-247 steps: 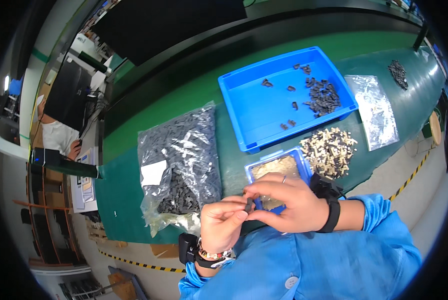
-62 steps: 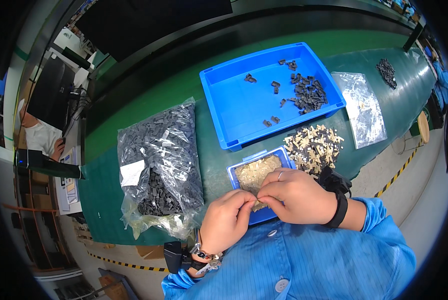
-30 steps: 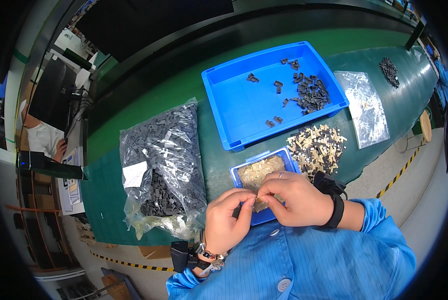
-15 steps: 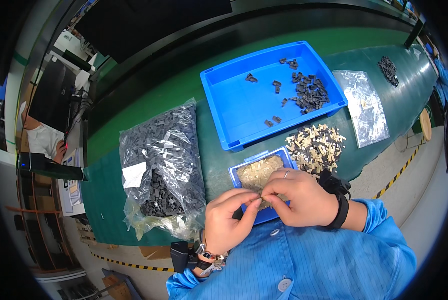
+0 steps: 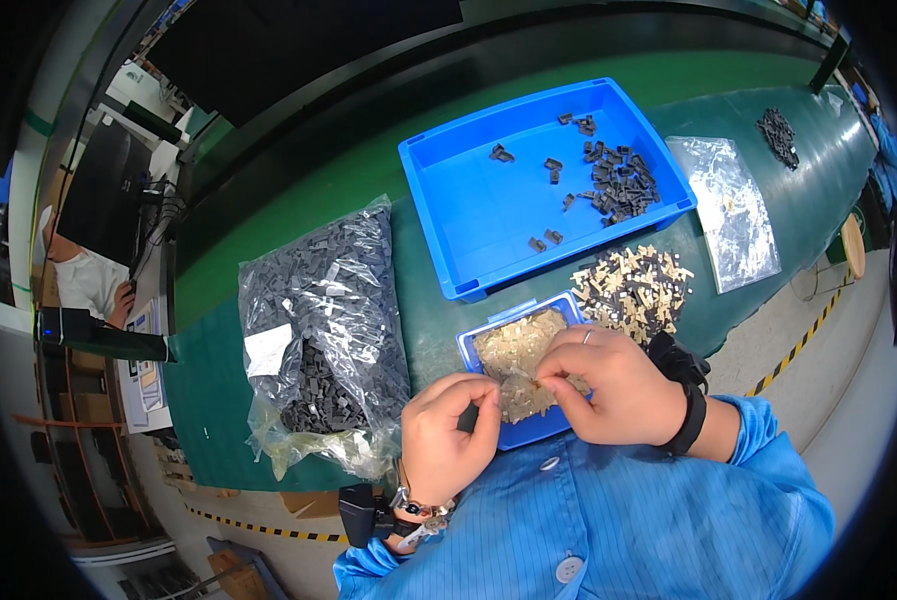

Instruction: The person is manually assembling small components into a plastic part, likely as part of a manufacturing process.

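My left hand (image 5: 449, 432) is closed in a pinch at the near left side of a small blue bin (image 5: 531, 432). What its fingertips hold, if anything, is too small to make out. Above the bin's right part, my right hand (image 5: 606, 385) pinches thumb against forefinger, and I cannot make out anything between them. Small pale tan pieces (image 5: 514, 345) fill the bin, with a crumpled clear plastic bag among them. Just beyond my right hand lies a loose pile of mixed cream and black small parts (image 5: 634, 295).
A large blue tray (image 5: 489, 215) holds several black plastic parts (image 5: 624, 185). On the left lies a clear bag of dark parts (image 5: 324, 310). Flat clear bags (image 5: 734, 215) and a small black heap (image 5: 778, 138) rest farther right on the green mat. Someone in white (image 5: 89, 280) is at far left.
My hands have come apart from a shared pinch over the small bin. The left moved left; the right shifted slightly right. More of the tan pieces now shows between them.
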`<act>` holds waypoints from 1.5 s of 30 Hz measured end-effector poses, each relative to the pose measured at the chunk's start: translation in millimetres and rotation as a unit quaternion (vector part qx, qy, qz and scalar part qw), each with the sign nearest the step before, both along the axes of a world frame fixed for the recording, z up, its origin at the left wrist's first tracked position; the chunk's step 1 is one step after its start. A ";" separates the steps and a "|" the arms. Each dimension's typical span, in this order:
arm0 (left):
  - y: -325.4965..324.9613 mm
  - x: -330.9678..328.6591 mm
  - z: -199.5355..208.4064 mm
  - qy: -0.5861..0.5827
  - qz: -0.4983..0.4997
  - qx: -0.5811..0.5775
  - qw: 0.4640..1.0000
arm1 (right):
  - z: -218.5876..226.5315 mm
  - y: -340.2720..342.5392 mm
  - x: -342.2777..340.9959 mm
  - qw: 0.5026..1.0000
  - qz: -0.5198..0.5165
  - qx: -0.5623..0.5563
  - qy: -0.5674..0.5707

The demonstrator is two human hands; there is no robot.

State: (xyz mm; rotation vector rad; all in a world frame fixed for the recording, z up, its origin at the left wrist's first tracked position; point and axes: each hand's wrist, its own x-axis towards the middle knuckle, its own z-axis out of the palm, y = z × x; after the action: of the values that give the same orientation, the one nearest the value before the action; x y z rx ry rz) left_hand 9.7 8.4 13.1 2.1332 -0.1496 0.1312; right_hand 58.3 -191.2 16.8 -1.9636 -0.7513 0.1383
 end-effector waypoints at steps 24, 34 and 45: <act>4.0 -6.0 0.9 0.283 -0.011 -0.185 0.941 | -3.6 -3.1 6.9 0.974 0.058 -0.039 -0.215; 12.0 -3.0 1.2 0.334 -0.061 -0.323 0.883 | 1.9 -4.6 2.9 0.956 0.098 -0.022 -0.274; 14.4 -10.3 0.7 0.236 -0.038 -0.268 0.933 | -2.1 9.6 -5.9 0.996 -0.002 0.088 0.022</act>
State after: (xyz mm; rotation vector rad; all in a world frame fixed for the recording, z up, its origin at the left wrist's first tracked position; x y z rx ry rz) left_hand -0.6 22.8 13.8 1.5544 0.0818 -0.3522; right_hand 52.4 -181.6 14.7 -1.7887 -0.7075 0.1089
